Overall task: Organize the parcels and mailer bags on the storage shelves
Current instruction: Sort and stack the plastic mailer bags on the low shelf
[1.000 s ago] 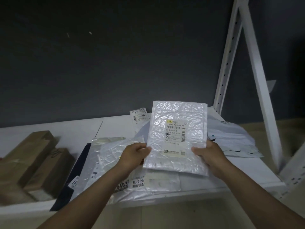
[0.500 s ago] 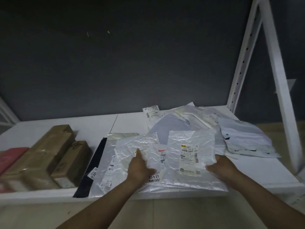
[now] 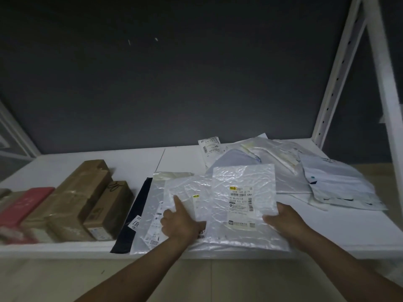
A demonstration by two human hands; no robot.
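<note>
A white bubble mailer [image 3: 242, 182] with a printed label lies flat on top of a pile of crinkled clear mailers [image 3: 185, 188] near the front of the white shelf [image 3: 65, 168]. My right hand [image 3: 283, 221] grips its lower right edge, thumb on top. My left hand [image 3: 181, 223] rests on the pile just left of it, with one digit stretched forward onto a crinkled mailer. The rest of that hand's fingers are hidden at the labelled mailer's edge.
A dark flat mailer [image 3: 139, 205] lies left of the pile. Two brown boxes [image 3: 82, 192] and a red parcel [image 3: 24, 203] stand further left. Loose white mailer bags [image 3: 340, 186] are heaped at the right, by the white upright [image 3: 335, 79]. A small labelled bag [image 3: 210, 149] lies at the back.
The labelled bubble mailer went from held upright in both hands to lying flat on the pile. My left hand let go of its edge and shifted left onto the other mailers.
</note>
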